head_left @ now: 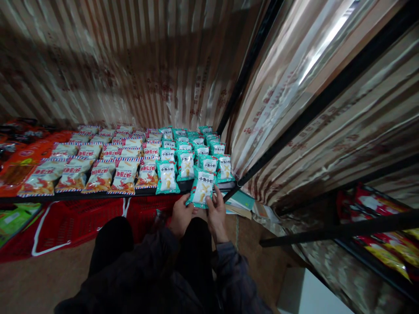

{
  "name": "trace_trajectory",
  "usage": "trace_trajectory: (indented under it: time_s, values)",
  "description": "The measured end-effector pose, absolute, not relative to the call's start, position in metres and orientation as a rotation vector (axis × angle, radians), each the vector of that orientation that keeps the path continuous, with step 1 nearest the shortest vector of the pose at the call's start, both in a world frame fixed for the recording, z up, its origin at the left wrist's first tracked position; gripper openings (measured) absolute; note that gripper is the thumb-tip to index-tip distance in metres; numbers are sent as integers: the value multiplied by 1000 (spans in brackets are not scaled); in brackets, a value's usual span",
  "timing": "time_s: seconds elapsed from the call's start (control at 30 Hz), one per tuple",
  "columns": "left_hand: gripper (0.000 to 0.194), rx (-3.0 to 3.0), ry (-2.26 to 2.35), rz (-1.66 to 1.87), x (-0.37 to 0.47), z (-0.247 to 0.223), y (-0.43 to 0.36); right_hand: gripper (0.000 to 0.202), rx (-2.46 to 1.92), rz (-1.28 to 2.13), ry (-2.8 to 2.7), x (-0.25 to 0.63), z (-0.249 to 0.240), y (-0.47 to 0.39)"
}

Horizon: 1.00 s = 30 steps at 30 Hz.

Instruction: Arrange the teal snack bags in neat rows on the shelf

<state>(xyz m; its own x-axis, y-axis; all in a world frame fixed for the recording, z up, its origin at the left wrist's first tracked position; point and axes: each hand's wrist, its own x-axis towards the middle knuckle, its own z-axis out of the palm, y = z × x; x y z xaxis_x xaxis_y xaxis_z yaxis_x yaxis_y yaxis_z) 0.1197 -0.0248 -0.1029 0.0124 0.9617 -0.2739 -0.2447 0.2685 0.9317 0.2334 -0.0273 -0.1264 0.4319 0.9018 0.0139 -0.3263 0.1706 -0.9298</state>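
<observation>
Between my two hands, at the front edge of the shelf, is a teal-and-white snack bag [203, 185] with its printed face up. My left hand [182, 214] grips its lower left corner, fingers partly hidden beneath. On the lower right side my right hand [217, 214] pinches the bag, thumb on the front. A second teal edge shows behind it, so whether I hold one bag or two is unclear. Just beyond stand rows of matching teal bags [186, 165]. To their left are rows of white snack bags with red-and-blue striped edges [100, 175].
Orange packets [24, 159] fill the shelf's left end. Below the shelf [98, 196] sit red baskets [78, 222] with white handles. Black rack posts [248, 181] and curtains [131, 65] border the right and back. A white box [310, 292] stands at lower right, near another shelf of red-and-yellow packets [386, 244].
</observation>
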Motion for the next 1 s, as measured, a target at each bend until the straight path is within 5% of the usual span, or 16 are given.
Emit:
trace_trajectory:
  time_s: [0.5,1.0]
  values:
    - [58,1164,1381,1158,107,-103,5,55,-1075,834,-908,224,-135,32]
    - [45,1479,1354,1374,114,-148,19,46,-1318,426,-1337,225,-145,50]
